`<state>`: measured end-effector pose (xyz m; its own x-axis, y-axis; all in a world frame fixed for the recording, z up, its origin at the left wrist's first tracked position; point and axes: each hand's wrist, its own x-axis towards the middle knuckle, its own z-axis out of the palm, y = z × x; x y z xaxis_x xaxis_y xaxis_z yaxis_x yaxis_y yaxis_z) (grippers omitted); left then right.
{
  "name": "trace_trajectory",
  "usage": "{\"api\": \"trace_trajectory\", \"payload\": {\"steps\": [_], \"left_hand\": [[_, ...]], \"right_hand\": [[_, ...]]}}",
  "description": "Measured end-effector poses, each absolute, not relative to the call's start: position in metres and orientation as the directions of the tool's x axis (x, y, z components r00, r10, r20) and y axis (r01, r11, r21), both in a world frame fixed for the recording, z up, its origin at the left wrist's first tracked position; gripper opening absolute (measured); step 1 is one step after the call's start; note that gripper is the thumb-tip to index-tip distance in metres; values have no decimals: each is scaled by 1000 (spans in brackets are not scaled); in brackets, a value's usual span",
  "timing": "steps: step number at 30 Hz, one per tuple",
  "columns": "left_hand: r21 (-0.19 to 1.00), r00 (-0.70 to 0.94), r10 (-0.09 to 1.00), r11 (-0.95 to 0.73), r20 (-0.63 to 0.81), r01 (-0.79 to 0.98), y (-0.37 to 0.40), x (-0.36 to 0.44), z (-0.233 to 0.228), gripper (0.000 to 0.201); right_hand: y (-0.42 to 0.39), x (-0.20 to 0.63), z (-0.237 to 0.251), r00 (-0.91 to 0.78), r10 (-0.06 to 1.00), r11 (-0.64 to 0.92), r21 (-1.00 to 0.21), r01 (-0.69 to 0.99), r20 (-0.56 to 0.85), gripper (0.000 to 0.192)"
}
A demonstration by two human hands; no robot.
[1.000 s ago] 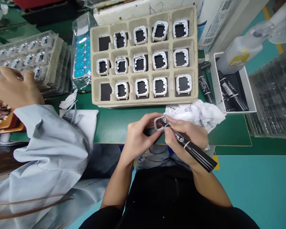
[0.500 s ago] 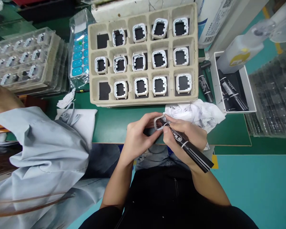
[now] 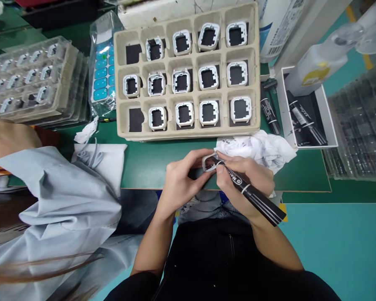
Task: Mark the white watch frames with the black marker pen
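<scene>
My left hand [image 3: 183, 177] pinches a small pale watch-case frame [image 3: 204, 164] near the table's front edge. In my right hand [image 3: 249, 177] is a black marker pen [image 3: 258, 198], its tip angled up and left into the frame's opening. Whether the tip touches the inner wall I cannot tell; fingers partly cover the frame. Just beyond both hands stands a beige moulded tray [image 3: 188, 134], with white watch-case frames [image 3: 208, 113] in most of its compartments. Two compartments on the left side hold no frame.
A crumpled white cloth [image 3: 263, 150] lies right of my hands. Farther right are a marker [image 3: 270, 116] and a white box [image 3: 330, 125] holding a bottle [image 3: 316, 71] and markers. Stacked clear trays [image 3: 62, 90] and a co-worker's sleeve [image 3: 72, 188] occupy the left.
The marker and my right hand have shifted slightly to the right, drawing the tip back a little. My left hand stays almost still. The co-worker's arm at the left has moved.
</scene>
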<state>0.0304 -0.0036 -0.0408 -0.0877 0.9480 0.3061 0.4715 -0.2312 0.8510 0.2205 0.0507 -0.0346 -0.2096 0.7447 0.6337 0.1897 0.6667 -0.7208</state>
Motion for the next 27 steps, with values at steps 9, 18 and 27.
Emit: {"api": "trace_trajectory", "payload": {"steps": [9, 18, 27], "left_hand": [[862, -89, 954, -214, 285, 459, -5, 30, -42, 40], [858, -70, 954, -228, 291, 461, -4, 30, -38, 38], [922, -88, 970, -186, 228, 341, 0, 26, -43, 39]], "right_hand": [[50, 218, -35, -192, 751, 660, -718, 222, 631, 21], [49, 217, -34, -182, 746, 665, -701, 258, 641, 21], [48, 221, -36, -156, 798, 602, -780, 168, 582, 16]]}}
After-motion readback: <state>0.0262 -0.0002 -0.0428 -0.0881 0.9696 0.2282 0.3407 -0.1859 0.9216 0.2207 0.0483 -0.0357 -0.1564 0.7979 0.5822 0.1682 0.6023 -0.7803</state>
